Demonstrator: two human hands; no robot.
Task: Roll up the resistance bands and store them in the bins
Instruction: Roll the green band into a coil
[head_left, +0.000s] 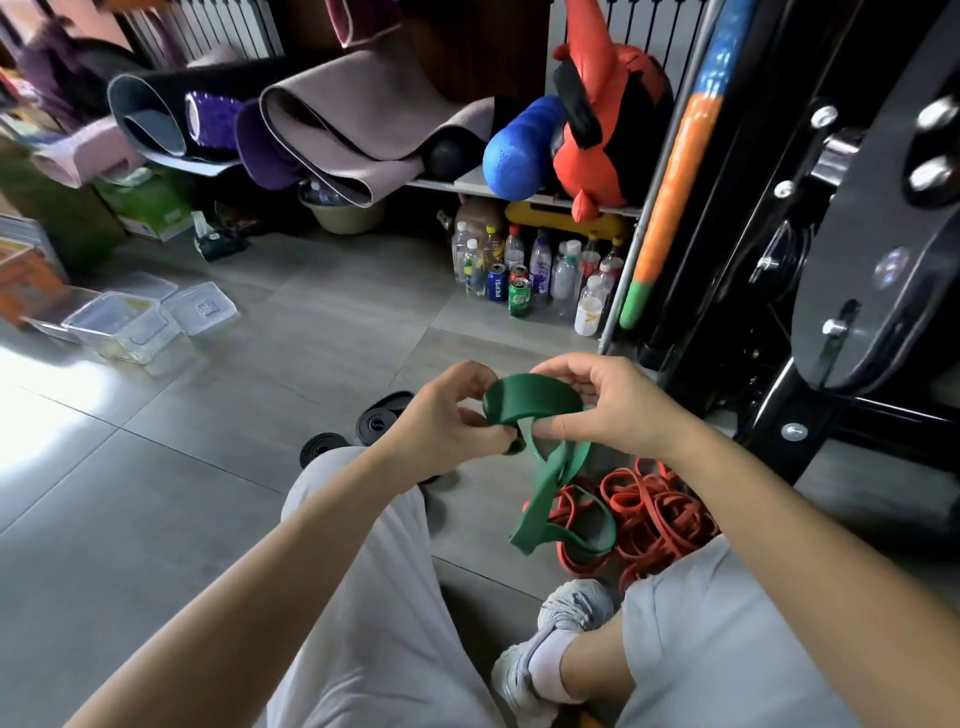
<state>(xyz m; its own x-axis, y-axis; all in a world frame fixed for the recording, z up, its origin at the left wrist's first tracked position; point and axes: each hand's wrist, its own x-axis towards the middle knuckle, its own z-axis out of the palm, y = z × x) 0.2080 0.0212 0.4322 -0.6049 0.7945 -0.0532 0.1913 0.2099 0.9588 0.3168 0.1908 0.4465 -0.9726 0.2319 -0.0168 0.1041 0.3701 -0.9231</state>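
Green band (532, 402), half rolled, is pinched by our left hand (449, 415) and right hand (605, 402); its loose tail may unwind the coil.

- Wide green rubber resistance band (535, 402): near end of coil disappearing behind curled fingers of left hand (447, 415); far edge tucking under fingertips of right hand (608, 405).
- Coiled black rubber bands (376, 421) lying half hidden behind left wrist and grey trouser knee (358, 499); count unclear.
- Tangled pile of thin red rubber bands (654, 509) running under right knee.
- Black steel gym machine (852, 208) getting cut off by right edge.
- Clear plastic lidded bins (130, 325) blurring; contents unreadable.
- Cluster of plastic bottles (540, 270): most labels showing too small to read.
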